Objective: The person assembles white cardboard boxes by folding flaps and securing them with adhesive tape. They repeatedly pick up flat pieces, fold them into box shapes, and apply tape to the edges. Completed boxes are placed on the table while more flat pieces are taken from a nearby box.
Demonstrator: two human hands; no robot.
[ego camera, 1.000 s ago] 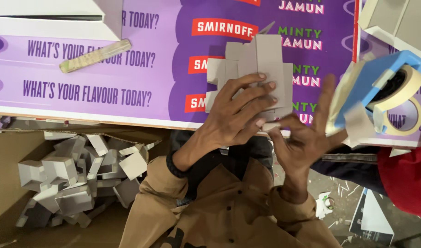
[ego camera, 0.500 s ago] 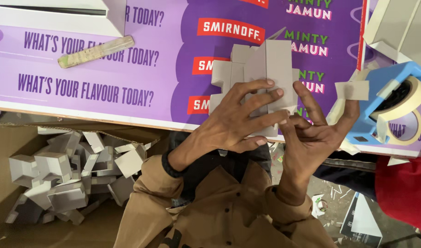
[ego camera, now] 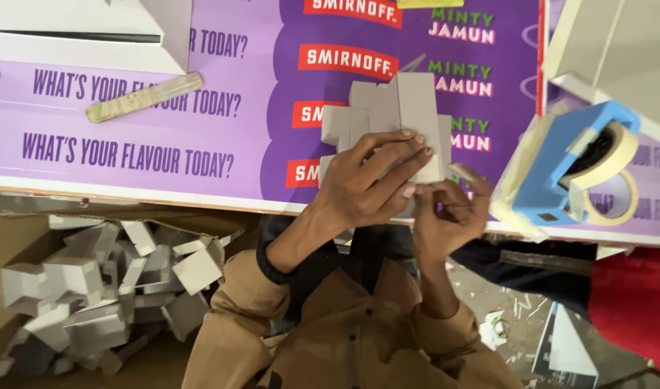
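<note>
— So, where does the grey cardboard piece (ego camera: 394,115) sit against the fingers?

— The left hand (ego camera: 366,184) lies over its lower half, fingers (ego camera: 387,155) spread and curled around the near face, pressing it against the purple printed board (ego camera: 222,122). The stepped grey top sticks out beyond the fingertips.

— And the other hand?

— The right hand (ego camera: 449,212) is just beside it, at the piece's lower right corner, fingers drawn narrow in a pinch on a short strip of tape (ego camera: 465,171) that touches that corner.

— Any containers?

— A brown carton (ego camera: 13,238) at lower left, holding a heap of folded grey cardboard pieces (ego camera: 92,288) like the one in hand. A blue tape dispenser (ego camera: 567,169) with a roll of beige tape stands on the board to the right, near the right hand. A ruler-like strip (ego camera: 144,96) lies on the board, well apart to the left.

— What differs from half a second ago?

— Then the right hand was opened upward toward the dispenser, with a piece of tape held up. Now it has come back down to the piece and closed into its pinch. The left hand has kept its hold.
</note>
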